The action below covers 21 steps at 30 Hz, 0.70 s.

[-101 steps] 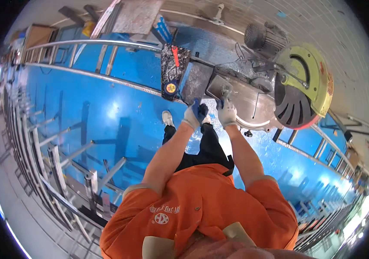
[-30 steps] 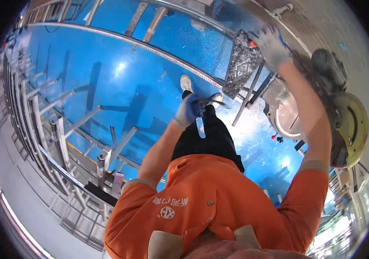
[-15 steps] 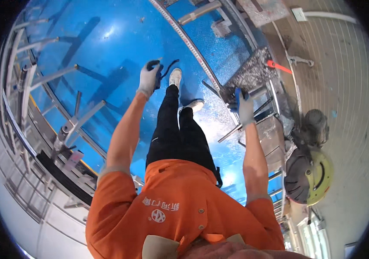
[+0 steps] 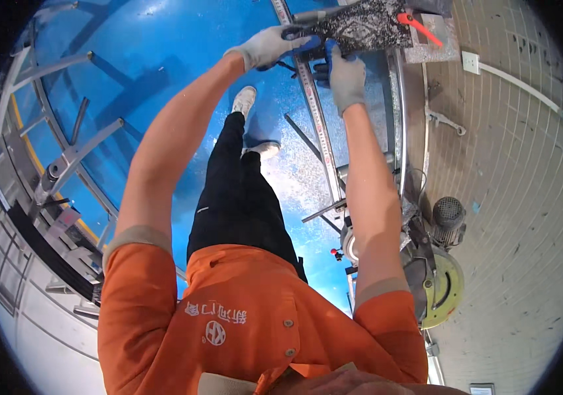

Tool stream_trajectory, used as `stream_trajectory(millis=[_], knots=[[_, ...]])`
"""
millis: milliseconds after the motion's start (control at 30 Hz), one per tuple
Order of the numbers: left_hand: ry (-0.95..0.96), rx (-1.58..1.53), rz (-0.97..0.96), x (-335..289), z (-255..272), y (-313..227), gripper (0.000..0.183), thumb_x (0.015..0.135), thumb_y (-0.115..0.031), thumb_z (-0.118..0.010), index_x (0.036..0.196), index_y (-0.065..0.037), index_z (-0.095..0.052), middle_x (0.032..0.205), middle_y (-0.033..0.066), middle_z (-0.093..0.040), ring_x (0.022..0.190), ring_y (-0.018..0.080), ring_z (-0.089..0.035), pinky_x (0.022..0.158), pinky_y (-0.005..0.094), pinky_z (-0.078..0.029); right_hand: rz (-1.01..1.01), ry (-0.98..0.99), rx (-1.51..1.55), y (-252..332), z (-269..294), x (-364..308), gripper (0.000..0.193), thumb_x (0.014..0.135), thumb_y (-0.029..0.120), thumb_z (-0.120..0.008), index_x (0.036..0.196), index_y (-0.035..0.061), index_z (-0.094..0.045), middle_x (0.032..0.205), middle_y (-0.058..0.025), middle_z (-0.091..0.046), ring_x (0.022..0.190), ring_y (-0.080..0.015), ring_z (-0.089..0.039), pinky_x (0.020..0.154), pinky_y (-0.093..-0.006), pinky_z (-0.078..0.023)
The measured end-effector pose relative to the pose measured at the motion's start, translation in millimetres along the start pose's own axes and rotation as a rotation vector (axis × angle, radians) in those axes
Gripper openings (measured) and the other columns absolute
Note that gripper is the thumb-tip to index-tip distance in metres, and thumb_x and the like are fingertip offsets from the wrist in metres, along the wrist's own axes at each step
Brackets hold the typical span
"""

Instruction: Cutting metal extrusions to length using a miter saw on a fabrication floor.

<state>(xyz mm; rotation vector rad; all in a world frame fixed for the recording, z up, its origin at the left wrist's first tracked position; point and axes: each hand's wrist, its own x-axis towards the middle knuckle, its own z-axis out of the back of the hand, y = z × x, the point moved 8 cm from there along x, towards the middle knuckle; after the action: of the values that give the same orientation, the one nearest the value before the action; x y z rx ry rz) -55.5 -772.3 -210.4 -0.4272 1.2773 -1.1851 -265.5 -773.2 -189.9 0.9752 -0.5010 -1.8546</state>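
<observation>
My left hand (image 4: pixel 273 47), in a grey glove with blue fingertips, reaches the left end of a black plate (image 4: pixel 364 29) strewn with pale shavings. Its thumb and fingers are drawn together at the plate's corner, and a short black cord hangs below them. Whatever the palm encloses is hidden. My right hand (image 4: pixel 346 78), gloved alike, is closed at the plate's lower edge, with its fingers partly hidden. Beneath both hands runs a long rail with a measuring scale (image 4: pixel 316 118). A red lever (image 4: pixel 420 29) sits at the plate's right end.
Nearer me on the right stand a motor (image 4: pixel 449 214) and a round yellow-green guard (image 4: pixel 445 289). A dark bar (image 4: pixel 304 138) juts out beside the rail. Metal racks (image 4: pixel 64 164) with protruding arms line the left. A wall (image 4: pixel 512 164) bounds the right, above shavings on blue floor.
The black plate with its red lever has moved away along the rail, my right hand moving with it. My left hand has come across from the left to the plate. My view has shifted too.
</observation>
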Motion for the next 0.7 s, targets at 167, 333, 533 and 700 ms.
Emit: stream_trajectory(millis=[167,333,533,700], knots=[[-0.004,-0.078,-0.114,6,-13,-1,0.052,0.095,-0.045,-0.059,0.131,-0.008,-0.059,0.087,0.0027,-0.064,0.065,0.0097,-0.053,0.053,0.0239,-0.044,0.045,0.014,-0.047,-4,-1,6,0.041,0.095,0.034,-0.061,0.093,-0.0065,-0.064,0.067,-0.0103,-0.068,0.046,-0.0157,-0.062,0.044,-0.0255,-0.052],[-0.014,-0.328,0.025,9,-23,5,0.048,0.092,-0.039,-0.064,0.123,-0.003,-0.062,0.095,0.0051,-0.066,0.078,0.0135,-0.056,0.070,0.0263,-0.045,0.079,0.056,-0.029,-3,0,4,0.039,0.095,0.033,-0.060,0.093,-0.0055,-0.064,0.067,-0.0100,-0.068,0.047,-0.0150,-0.062,0.044,-0.0245,-0.051],[0.040,-0.486,0.245,12,-38,18,0.050,0.088,-0.038,-0.069,0.119,0.001,-0.064,0.106,0.0081,-0.067,0.093,0.0177,-0.059,0.088,0.0297,-0.047,0.126,0.061,-0.027,3,6,-1,0.037,0.096,0.033,-0.059,0.094,-0.0038,-0.064,0.067,-0.0092,-0.067,0.047,-0.0140,-0.062,0.044,-0.0222,-0.050],[0.111,-0.573,0.289,8,-41,27,0.050,0.088,-0.039,-0.069,0.119,0.000,-0.064,0.106,0.0078,-0.067,0.091,0.0172,-0.059,0.087,0.0292,-0.047,0.314,0.040,-0.461,52,38,-17,0.039,0.096,0.039,-0.056,0.095,0.0011,-0.065,0.071,-0.0094,-0.068,0.055,-0.0180,-0.064,0.050,-0.0333,-0.051]])
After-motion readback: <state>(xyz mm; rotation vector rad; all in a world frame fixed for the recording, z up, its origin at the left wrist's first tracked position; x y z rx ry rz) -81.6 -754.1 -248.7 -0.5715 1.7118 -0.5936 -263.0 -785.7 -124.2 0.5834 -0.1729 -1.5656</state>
